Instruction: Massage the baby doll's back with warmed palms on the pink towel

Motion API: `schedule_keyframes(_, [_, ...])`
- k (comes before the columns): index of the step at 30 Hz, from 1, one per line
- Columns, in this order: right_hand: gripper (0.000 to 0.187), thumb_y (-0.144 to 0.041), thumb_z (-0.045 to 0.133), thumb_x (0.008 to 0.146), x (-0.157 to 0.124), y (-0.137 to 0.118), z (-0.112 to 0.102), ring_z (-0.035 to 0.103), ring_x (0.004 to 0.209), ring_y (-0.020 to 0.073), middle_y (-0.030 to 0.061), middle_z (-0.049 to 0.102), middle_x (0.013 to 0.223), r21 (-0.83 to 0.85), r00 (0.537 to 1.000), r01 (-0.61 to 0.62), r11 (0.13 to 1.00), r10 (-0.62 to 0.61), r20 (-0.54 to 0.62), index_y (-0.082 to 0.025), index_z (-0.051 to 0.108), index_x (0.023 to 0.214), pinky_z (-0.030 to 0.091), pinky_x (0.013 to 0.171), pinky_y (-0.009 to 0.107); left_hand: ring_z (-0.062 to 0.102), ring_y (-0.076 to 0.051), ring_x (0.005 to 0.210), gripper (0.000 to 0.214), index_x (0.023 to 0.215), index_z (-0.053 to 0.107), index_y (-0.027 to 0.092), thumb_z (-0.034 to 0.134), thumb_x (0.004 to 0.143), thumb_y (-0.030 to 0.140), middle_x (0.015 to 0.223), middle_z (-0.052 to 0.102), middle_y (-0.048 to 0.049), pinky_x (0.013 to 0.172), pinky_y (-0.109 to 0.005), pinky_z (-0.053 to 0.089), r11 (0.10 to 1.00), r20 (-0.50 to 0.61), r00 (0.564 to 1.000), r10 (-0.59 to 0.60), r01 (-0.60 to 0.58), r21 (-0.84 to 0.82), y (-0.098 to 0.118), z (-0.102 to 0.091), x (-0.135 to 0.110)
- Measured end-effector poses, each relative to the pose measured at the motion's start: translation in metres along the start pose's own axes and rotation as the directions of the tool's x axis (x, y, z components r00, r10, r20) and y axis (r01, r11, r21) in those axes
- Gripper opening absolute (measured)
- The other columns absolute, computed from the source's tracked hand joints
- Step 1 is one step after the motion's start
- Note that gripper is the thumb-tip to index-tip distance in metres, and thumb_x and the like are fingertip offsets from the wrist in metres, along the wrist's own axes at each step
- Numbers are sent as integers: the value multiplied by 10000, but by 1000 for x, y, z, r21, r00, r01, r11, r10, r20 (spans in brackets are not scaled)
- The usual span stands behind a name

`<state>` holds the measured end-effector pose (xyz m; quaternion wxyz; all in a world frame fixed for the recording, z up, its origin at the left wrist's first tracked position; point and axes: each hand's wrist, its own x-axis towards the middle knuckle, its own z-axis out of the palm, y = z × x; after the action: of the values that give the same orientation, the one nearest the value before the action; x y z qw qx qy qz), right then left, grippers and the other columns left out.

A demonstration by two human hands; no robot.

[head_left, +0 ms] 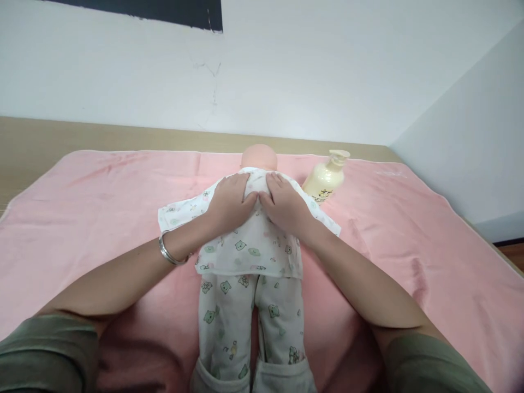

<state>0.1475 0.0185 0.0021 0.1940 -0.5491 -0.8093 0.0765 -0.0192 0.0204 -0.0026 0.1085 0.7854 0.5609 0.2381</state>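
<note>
A baby doll [250, 256] in white printed pyjamas lies lengthwise on a pink blanket [94, 213], its bald head [259, 157] pointing away from me. My left hand [229, 202] rests flat on the doll's upper torso, left of centre, fingers together and stretched toward the shoulder. My right hand [284, 204] lies flat beside it on the right half of the torso. The two thumbs nearly meet at the middle. Neither hand grips anything. A metal bracelet [170, 254] circles my left wrist.
A cream pump bottle [326, 177] lies tilted on the blanket just right of the doll's head. The blanket covers a wooden surface [49, 136] against a white wall. A side wall [470, 142] closes in at the right.
</note>
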Motion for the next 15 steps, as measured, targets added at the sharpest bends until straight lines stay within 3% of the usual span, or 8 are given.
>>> schedule_keyframes(4, [467, -381, 364, 1014, 11, 15, 4, 550, 1328, 350, 194, 639, 1384, -30, 999, 16, 999, -17, -45, -88, 583, 1306, 424, 1151, 534, 544, -345, 1317, 435, 1293, 553, 106, 366, 957, 308, 1369, 622, -191, 1147, -520, 423, 996, -19, 997, 71, -70, 57, 15, -4, -16])
schedule_keyframes(7, [417, -304, 342, 1014, -3, 1, 2, 582, 1254, 350, 204, 672, 1309, -89, 994, 78, 993, -84, -71, -81, 605, 1249, 442, 1111, 514, 608, -331, 1194, 365, 1197, 579, 121, 365, 956, 293, 1248, 670, -184, 1065, -489, 479, 993, 14, 996, 83, -84, 79, 13, -8, -12])
schedule_keyframes(11, [456, -254, 346, 1009, -25, -24, -3, 550, 1320, 352, 231, 641, 1366, -172, 988, 120, 978, -134, -72, -33, 570, 1340, 414, 1149, 488, 655, -317, 1008, 342, 1076, 597, 134, 325, 966, 310, 1077, 697, -171, 932, -471, 524, 994, 89, 996, -5, -4, 105, -1, -8, 7])
schedule_keyframes(15, [396, -259, 345, 1012, -14, -17, -6, 595, 1252, 319, 175, 687, 1297, -96, 998, 48, 994, -52, -37, -99, 632, 1233, 455, 1094, 450, 634, -336, 1138, 423, 1168, 594, 110, 287, 994, 342, 1180, 692, -192, 1013, -497, 501, 993, 66, 998, -8, 0, 118, 1, -5, 5])
